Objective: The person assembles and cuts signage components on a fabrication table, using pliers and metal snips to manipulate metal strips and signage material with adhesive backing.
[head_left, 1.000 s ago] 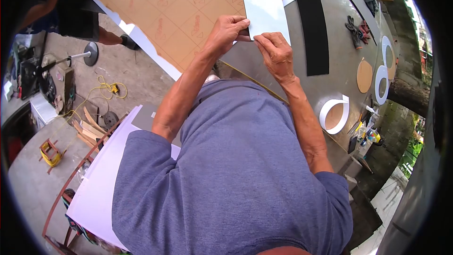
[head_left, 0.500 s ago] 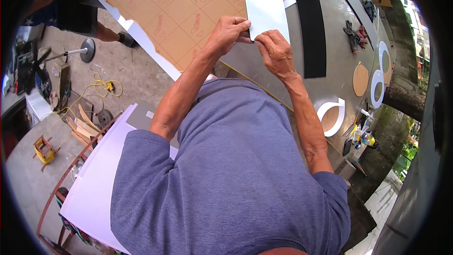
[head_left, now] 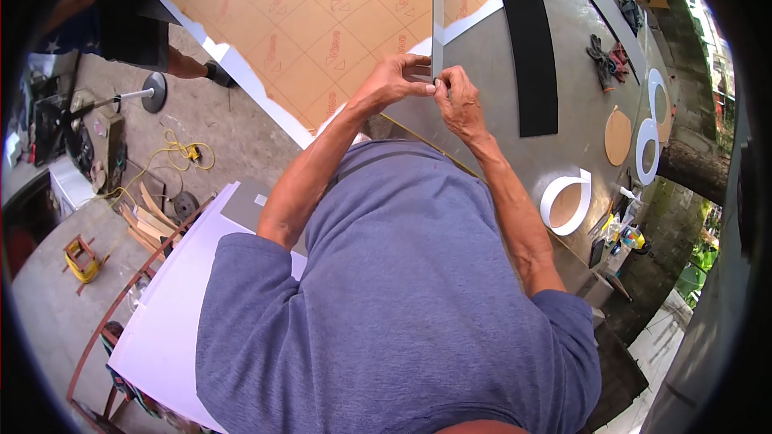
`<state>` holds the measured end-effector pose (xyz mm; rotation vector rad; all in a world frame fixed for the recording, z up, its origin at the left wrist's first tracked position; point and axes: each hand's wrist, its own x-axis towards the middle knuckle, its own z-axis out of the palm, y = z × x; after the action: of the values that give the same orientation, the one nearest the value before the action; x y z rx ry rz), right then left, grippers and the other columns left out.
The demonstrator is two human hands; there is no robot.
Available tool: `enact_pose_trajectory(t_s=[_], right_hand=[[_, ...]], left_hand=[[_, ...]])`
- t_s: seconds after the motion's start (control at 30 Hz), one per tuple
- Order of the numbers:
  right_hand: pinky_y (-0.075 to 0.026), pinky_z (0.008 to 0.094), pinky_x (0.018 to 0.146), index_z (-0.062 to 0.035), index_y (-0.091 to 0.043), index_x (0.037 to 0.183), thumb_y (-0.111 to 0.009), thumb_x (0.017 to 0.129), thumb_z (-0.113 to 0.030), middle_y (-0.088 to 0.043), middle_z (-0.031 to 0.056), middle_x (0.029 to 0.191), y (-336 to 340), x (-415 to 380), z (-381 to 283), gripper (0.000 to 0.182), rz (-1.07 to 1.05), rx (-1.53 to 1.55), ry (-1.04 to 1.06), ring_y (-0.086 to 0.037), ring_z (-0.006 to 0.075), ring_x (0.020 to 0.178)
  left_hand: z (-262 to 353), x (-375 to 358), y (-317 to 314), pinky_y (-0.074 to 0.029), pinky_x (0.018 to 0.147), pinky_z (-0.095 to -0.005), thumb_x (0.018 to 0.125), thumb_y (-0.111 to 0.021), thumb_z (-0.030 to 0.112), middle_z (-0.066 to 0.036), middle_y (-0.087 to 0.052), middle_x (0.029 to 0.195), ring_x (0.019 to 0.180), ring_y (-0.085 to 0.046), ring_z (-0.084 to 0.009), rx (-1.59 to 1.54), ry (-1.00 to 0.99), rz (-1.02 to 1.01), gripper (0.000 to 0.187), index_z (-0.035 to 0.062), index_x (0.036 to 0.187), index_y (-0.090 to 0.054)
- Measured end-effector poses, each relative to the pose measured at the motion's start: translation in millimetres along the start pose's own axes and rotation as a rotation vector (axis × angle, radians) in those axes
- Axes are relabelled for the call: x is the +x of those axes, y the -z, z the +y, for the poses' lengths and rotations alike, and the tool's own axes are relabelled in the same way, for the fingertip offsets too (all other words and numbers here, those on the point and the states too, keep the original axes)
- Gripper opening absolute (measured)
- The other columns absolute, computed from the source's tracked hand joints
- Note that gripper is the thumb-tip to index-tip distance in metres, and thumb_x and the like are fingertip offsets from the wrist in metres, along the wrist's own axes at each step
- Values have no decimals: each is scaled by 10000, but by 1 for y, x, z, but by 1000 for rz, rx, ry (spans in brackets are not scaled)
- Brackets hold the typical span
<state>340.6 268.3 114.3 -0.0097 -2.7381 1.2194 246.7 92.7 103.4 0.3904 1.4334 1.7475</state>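
Note:
Both hands meet over the near edge of the metal table. A long strip, seen nearly edge-on as a narrow grey band, runs away from them across the brown printed sheet. My left hand pinches the strip's near end from the left side. Close against it, my right hand has its fingers bent together at the same end. Whatever lies between the right fingertips is too small to tell. To the right lies a wide black strip.
Gloves, a brown disc, white rings, a curled white strip and small tools lie on the right. A co-worker's leg shows at upper left. A white sheet is at lower left.
The strip has turned from its broad white face to nearly edge-on. Both hands have moved slightly nearer the body, and the left fingers have shifted on the strip's end.

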Motion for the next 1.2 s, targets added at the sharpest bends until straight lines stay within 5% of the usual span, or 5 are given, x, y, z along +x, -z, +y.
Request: enact_pose_trajectory(t_s=[0.3, 0.6, 0.8, 0.97, 1.2], right_hand=[[-482, 449, 764, -17, -509, 980, -597, 922, -24, -557, 167, 920, -36, -1, 24, 106, 70, -61, 180, -584, 353, 848], [-492, 484, 752, 1, -507, 987, -563, 939, -56, -563, 187, 929, -58, -5, 35, 93, 74, 83, -59, -591, 375, 835], [-507, 443, 784, -18, -557, 1007, -659, 931, -121, -581, 164, 970, -29, 8, 20, 164, -178, 252, -186, -600, 348, 875], [-505, 432, 818, -29, -587, 1029, -745, 881, -167, -589, 135, 1000, -34, 10, 26, 257, -130, 14, 42, -592, 327, 942], [-497, 468, 808, -39, -597, 967, -720, 880, -144, -607, 143, 960, -47, 13, 39, 184, -187, -97, -3, -598, 343, 934]], left_hand=[[-30, -2, 0, -568, 827, -267, 860, -662, 0, -31, -697, 865, 841, -674, -113, 327, 228, 162, 191, -82, 1032, -673], [-74, 5, 28, -630, 895, -341, 915, -616, -4, -155, -688, 989, 908, -718, -225, 199, 291, 171, 188, -119, 1061, -644], [-83, 3, 30, -635, 897, -364, 1042, -543, 107, -161, -685, 1015, 922, -720, -244, 15, 263, 157, 226, -98, 1031, -637], [-94, 9, 38, -628, 902, -355, 1058, -538, 148, -160, -693, 1037, 933, -722, -230, 97, 300, 122, 254, -83, 1027, -638], [-73, 3, 24, -625, 801, -302, 1010, -647, 163, -146, -717, 971, 900, -737, -215, -93, 317, 214, 237, -73, 1034, -664]])
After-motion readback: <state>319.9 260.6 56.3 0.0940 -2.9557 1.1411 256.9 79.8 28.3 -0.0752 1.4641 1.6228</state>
